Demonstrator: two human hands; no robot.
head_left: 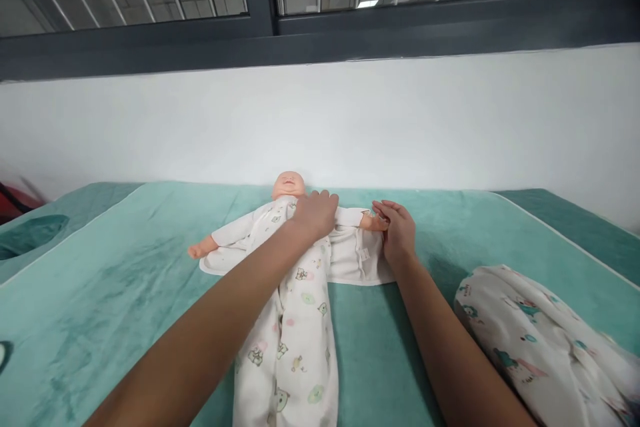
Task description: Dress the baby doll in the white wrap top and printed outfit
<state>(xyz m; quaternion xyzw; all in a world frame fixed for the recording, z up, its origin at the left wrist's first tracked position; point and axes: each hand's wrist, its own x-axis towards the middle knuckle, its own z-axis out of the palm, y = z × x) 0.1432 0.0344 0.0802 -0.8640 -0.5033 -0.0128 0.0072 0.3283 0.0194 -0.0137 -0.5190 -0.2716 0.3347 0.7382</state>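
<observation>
A baby doll (289, 185) lies on its back, head toward the wall and arms spread wide. Printed white baby clothing (305, 320) covers its front and legs. White sleeves reach to its wrists, and a plain white shirt panel (350, 257) with a tag is spread flat under the arm on the right. My left hand (316, 215) is closed at the doll's shoulder, its fingers curled over the clothing there; the fingertips are partly hidden. At the sleeve's end, my right hand (399, 230) has its fingers bent around the doll's hand (374, 222).
A teal plush cover (125, 280) lies under the doll. Bundled white printed cloth (540, 347) rests at the right, beside my right forearm. Behind stands a white wall (400, 120) below a dark window frame (320, 47). Something red (17, 204) shows at the far left edge.
</observation>
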